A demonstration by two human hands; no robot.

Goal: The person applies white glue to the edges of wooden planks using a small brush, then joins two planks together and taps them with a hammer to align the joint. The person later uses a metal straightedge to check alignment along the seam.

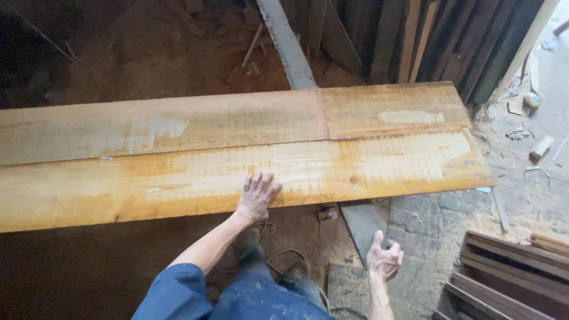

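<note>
Single head view, looking steeply down from above, close over planks, floor and both arms

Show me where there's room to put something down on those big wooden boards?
The long yellow front plank is bare right of the left hand, out to its far end. The paler back plank is bare all along. The right hand hangs free. The floor's dark slat stack and scattered wood scraps are crowded.
</note>
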